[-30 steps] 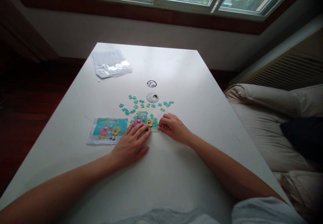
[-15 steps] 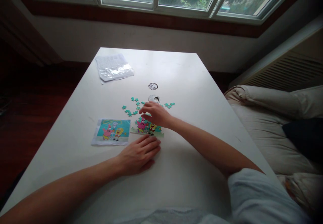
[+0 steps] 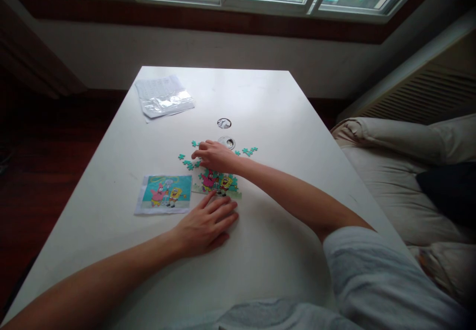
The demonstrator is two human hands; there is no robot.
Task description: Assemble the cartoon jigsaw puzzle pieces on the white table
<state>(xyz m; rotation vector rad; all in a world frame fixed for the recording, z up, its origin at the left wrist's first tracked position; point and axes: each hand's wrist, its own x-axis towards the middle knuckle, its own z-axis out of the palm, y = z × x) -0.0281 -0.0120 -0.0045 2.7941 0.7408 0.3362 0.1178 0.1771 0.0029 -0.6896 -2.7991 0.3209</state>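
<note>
My left hand (image 3: 208,225) lies flat with its fingers spread, fingertips at the lower edge of a partly assembled jigsaw puzzle (image 3: 225,183) with pink and yellow cartoon figures. Above the puzzle, my right hand (image 3: 217,156) reaches over loose teal puzzle pieces (image 3: 189,164), fingers bent downward and apart. No piece shows between its fingers, and part of the pile is hidden beneath it. To the left of the puzzle is a printed picture sheet (image 3: 167,193) showing the same figures.
The white table (image 3: 267,106) carries a clear plastic bag with papers (image 3: 163,97) at its far left. Two round fittings, one a round hole (image 3: 224,123), lie beyond the pieces. More teal pieces (image 3: 248,152) are to the right. A beige sofa (image 3: 375,171) stands along the right side.
My right hand has moved left and away from me, from above the puzzle to the loose pieces, uncovering more of the puzzle. My left hand stays about where it was.
</note>
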